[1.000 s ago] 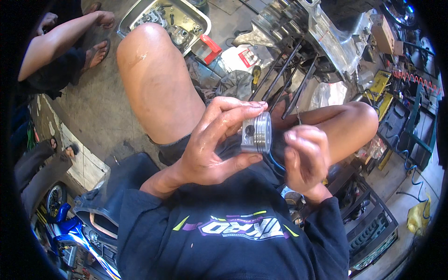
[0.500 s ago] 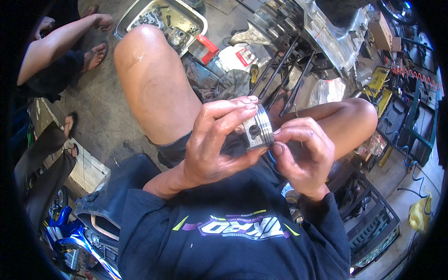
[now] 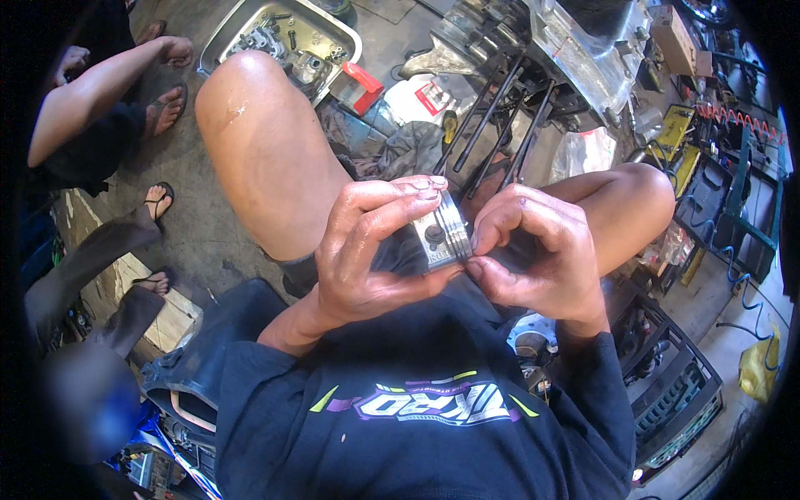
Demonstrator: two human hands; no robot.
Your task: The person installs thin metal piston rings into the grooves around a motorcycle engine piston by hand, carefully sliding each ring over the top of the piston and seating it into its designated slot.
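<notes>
Piston (image 3: 440, 236) sits dead centre, just above the dark shirt (image 3: 417, 392), clamped in the left hand (image 3: 367, 258), whose fingers (image 3: 400, 193) wrap over its crown while the thumb props it from below. The right hand (image 3: 533, 250) comes in from three o'clock, fingers pinched tight against the grooved rim, seemingly on a ring too thin to make out. To do this well, I'd judge, keep the piston steady and work round the groove evenly, never forcing. Both wrists bend inward, elbows tucked, hands meeting between the bare knees (image 3: 250, 92). Farther out, at twelve o'clock, long black studs (image 3: 492, 108) stand from an engine case (image 3: 583, 42); at eleven, a metal tray (image 3: 225, 25) of small parts on the floor.
</notes>
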